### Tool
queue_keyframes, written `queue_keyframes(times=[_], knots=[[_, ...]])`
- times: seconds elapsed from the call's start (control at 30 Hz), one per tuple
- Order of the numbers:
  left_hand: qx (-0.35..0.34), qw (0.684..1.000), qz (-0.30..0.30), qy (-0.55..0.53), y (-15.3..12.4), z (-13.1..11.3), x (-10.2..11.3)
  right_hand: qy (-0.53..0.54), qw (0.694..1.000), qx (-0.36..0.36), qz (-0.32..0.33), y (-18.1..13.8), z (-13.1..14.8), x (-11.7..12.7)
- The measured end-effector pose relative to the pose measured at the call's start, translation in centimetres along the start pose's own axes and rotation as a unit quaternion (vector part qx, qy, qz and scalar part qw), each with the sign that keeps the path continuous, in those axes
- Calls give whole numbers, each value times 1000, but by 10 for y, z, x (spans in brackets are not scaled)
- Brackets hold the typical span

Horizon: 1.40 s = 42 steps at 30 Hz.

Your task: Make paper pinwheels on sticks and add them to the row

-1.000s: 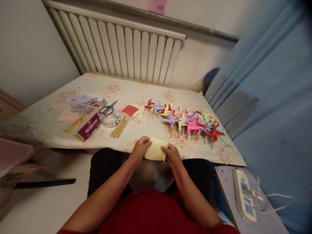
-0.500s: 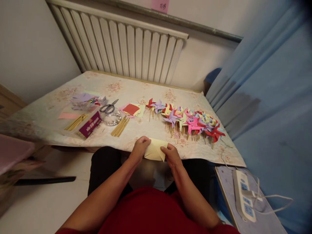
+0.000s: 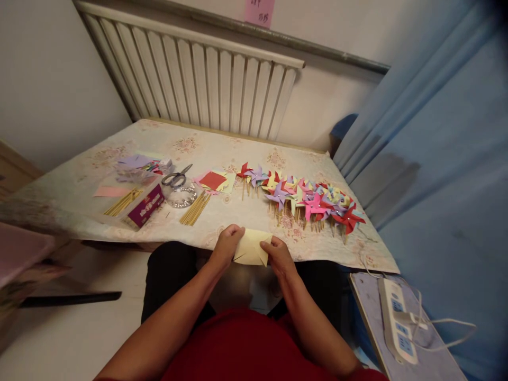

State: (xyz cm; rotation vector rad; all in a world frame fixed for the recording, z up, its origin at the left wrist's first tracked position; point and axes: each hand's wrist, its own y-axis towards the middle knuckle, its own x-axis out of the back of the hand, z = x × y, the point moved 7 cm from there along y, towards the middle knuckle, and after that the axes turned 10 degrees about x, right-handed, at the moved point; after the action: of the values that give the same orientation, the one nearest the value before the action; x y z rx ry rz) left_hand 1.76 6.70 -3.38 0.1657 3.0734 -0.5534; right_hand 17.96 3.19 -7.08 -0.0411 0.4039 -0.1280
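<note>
A pale yellow square of paper (image 3: 252, 246), with slits running in from its corners, is held up at the table's front edge above my lap. My left hand (image 3: 229, 243) pinches its left side between thumb and fingers. On the opposite side, my right hand (image 3: 280, 253) grips the paper, the thumb lying on its face. Beyond the hands lie a bundle of thin wooden sticks (image 3: 194, 209) and a stack of coloured paper squares (image 3: 214, 181), red on top. Several paper pinwheels (image 3: 313, 203) on sticks stand grouped to the right.
Scissors (image 3: 177, 177) lie by a clear dish of small shiny pieces (image 3: 182, 196). A purple-fronted box (image 3: 145, 205) of sticks and a container of coloured paper (image 3: 138, 165) sit at left. At lower right, a power strip (image 3: 398, 320) with cables rests on a small stand.
The view has tilted slightly, so everything sits a little lower in the picture. Both hands keep their hold on the yellow paper, which has hardly changed.
</note>
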Motion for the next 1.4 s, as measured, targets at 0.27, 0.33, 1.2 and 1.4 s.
queue_keyframes(times=[0.27,0.33,1.2,1.4], knots=[[-27,997,-42,56,0,-2,4,-1,1000,-1,4,-3,1,-3],[-29,996,-51,65,0,-3,5,-5,1000,-3,5,-3,0,-3],[186,970,153,3,-15,31,-11,3,994,29,-110,3,13,18],[152,980,128,27,-9,37,-8,29,994,38,-101,2,16,15]])
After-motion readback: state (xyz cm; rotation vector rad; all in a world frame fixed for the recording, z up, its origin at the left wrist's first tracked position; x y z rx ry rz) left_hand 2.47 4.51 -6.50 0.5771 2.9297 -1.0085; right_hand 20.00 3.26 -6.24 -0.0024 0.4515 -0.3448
